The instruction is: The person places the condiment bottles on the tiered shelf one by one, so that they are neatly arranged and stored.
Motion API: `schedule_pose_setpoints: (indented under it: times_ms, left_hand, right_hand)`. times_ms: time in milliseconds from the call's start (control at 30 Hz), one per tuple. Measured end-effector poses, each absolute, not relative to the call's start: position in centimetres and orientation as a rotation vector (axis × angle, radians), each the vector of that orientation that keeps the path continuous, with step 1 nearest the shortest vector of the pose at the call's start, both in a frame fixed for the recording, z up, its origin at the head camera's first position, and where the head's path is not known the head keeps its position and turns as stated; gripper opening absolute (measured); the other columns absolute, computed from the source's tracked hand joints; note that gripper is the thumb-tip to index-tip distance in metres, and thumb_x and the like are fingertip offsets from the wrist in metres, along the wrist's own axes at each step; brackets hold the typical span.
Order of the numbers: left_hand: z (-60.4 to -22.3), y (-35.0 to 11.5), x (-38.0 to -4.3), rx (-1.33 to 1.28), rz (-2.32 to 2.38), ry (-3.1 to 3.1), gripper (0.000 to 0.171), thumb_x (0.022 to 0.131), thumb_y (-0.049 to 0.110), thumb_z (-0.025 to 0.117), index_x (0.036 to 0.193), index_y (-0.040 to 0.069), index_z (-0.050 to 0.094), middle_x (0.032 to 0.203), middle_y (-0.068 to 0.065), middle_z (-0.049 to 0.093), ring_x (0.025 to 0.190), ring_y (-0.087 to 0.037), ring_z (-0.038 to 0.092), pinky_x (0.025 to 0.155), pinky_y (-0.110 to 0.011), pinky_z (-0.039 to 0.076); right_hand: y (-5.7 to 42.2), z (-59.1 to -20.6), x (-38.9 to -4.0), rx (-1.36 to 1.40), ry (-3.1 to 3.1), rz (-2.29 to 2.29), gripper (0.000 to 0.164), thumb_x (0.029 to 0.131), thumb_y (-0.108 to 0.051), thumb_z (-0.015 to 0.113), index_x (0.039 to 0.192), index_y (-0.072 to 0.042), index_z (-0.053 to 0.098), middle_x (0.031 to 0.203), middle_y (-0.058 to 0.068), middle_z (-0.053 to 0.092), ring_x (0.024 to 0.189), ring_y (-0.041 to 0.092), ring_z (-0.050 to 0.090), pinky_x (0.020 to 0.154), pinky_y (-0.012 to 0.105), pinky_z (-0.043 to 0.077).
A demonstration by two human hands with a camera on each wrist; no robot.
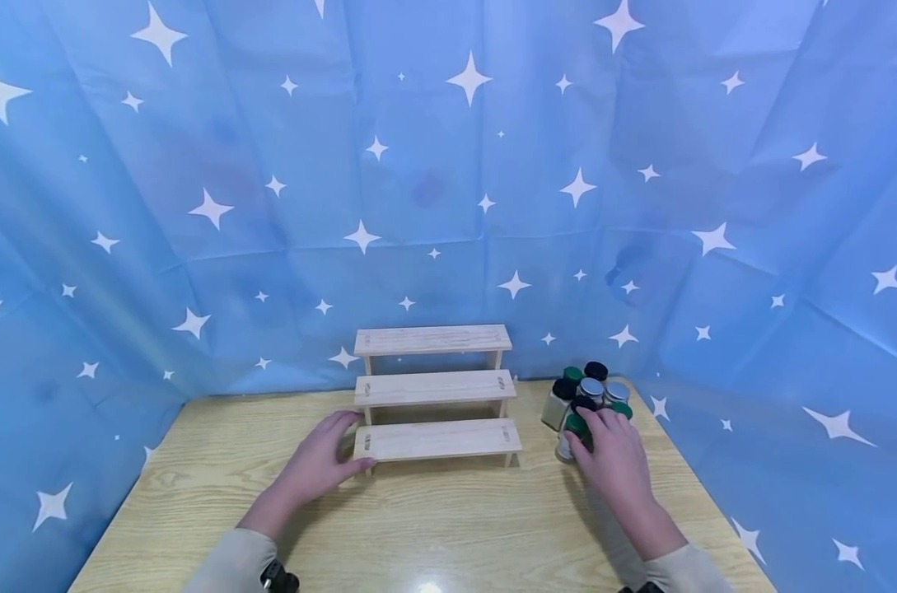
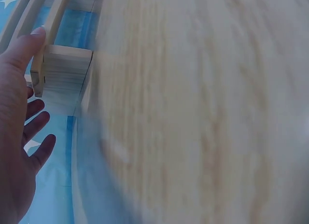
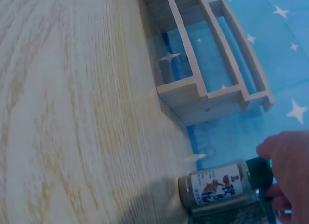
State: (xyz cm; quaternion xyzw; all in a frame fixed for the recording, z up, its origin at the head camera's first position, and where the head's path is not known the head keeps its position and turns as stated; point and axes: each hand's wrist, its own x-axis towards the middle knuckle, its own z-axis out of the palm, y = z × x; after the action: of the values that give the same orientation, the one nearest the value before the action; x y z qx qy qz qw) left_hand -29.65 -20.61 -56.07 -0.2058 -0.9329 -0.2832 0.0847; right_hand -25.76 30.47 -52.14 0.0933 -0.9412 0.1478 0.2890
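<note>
A three-step wooden shelf stands on the table against the backdrop. My left hand is at its left end, thumb touching the lowest step and the other fingers spread loosely past the board's end. To the right of the shelf, my right hand reaches over a cluster of spice jars. Its thumb and fingers pinch the green lid of the front jar, a clear jar with a printed label standing on the table. Part of the cluster is hidden behind this hand.
Several other jars stand close together behind the front one, with black lids, silvery lids and green lids. The light wooden table ends at a blue star-patterned curtain along the back and sides.
</note>
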Motion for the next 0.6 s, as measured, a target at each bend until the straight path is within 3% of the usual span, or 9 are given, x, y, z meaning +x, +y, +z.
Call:
schedule_pose_setpoints:
  times_ms: [600]
  left_hand:
    - [-56.8, -20.6, -29.8, -0.604, -0.917, -2.787, 0.079, 0.091, 0.051, 0.092, 0.151, 0.009, 0.063, 0.145, -0.004, 0.064, 0.137, -0.032, 0.062, 0.116, -0.056, 0.052]
  right_hand:
    - [29.4, -53.3, -26.1, 0.156, -2.403, 0.443, 0.041, 0.091, -0.019, 0.093, 0.119, 0.004, 0.076, 0.107, 0.022, 0.070, 0.101, 0.041, 0.065, 0.082, 0.059, 0.057]
